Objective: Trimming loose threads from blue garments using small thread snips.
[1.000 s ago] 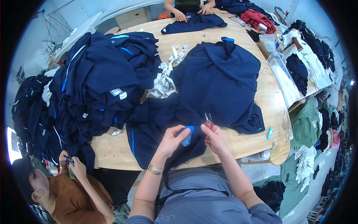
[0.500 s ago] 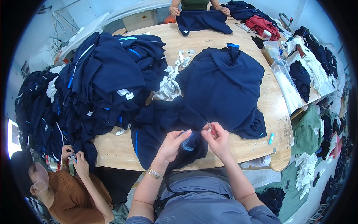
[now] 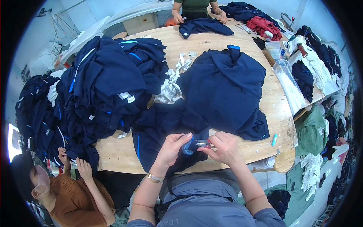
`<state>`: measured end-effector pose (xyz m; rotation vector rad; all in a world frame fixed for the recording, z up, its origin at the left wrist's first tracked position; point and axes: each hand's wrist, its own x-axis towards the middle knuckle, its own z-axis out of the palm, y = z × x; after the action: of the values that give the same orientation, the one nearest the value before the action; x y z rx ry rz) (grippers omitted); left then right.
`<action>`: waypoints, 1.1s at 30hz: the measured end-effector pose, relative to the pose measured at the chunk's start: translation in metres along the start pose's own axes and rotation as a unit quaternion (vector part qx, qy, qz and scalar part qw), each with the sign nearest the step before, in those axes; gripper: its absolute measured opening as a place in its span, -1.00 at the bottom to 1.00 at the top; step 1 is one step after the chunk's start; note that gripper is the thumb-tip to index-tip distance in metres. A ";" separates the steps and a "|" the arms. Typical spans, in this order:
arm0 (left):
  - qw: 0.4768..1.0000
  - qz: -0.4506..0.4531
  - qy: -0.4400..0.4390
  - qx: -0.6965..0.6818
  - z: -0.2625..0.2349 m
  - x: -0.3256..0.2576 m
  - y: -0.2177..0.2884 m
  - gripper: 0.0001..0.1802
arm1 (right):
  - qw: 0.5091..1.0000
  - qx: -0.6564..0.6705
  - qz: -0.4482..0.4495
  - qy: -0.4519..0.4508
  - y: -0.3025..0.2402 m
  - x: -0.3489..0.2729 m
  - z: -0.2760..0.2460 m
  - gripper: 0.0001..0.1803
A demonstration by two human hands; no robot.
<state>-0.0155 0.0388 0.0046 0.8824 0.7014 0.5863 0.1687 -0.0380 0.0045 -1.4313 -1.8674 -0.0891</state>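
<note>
A navy garment point(image 3: 162, 117) lies over the table's near edge in front of me. My left hand point(image 3: 171, 148) pinches it, thumb and fingers closed, beside a curved opening with lighter blue trim point(image 3: 187, 146). My right hand point(image 3: 224, 147) is closed around small red-handled scissors point(image 3: 206, 144). Their pointed metal blades are slightly parted and face left, very close to the trim; whether they touch the cloth I cannot tell. Beyond my right hand sits a rounded navy pile of cloth point(image 3: 227, 90).
A tall heap of navy garments point(image 3: 109, 72) fills the left. White fabric strips point(image 3: 170, 89) lie between the piles. A turquoise cylindrical object point(image 3: 274, 140) rests at the right. One co-worker point(image 3: 79, 200) sits at lower left; another point(image 3: 196, 9) handles a navy garment point(image 3: 204, 27) across the table point(image 3: 211, 40).
My right hand has turned, bringing the scissors' blades from pointing away to pointing left at the trim. Across the table, the co-worker's garment is now bunched lower. The left co-worker's hands have moved apart.
</note>
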 end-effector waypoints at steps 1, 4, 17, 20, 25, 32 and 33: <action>1.000 0.000 0.000 0.000 0.001 -0.001 0.001 -0.77 | 1.000 -0.007 -0.006 0.001 0.000 0.001 0.000 -0.58; 1.000 0.011 0.013 0.018 0.003 -0.003 0.001 -0.76 | 1.000 -0.013 -0.011 -0.001 -0.001 0.003 -0.002 -0.59; 0.998 0.024 -0.007 0.054 0.006 -0.005 0.002 -0.78 | 0.999 0.008 -0.027 -0.039 -0.004 0.005 -0.008 -0.60; 0.999 0.019 -0.012 0.040 0.006 -0.006 0.002 -0.78 | 0.998 0.025 -0.024 -0.043 -0.003 0.003 -0.007 -0.60; 0.999 0.017 0.001 0.034 0.009 -0.006 0.004 -0.76 | 0.998 0.039 -0.009 -0.045 0.000 -0.001 -0.005 -0.60; 0.998 0.026 0.003 0.053 0.007 -0.005 0.005 -0.76 | 0.998 0.058 0.008 -0.025 0.002 -0.004 -0.003 -0.57; 0.998 0.026 0.002 0.055 0.007 -0.005 0.006 -0.76 | 0.998 0.058 0.008 -0.025 0.001 -0.002 -0.004 -0.57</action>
<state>-0.0143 0.0343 0.0141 1.0043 0.7216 0.6003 0.1718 -0.0412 0.0054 -1.3804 -1.8691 0.0616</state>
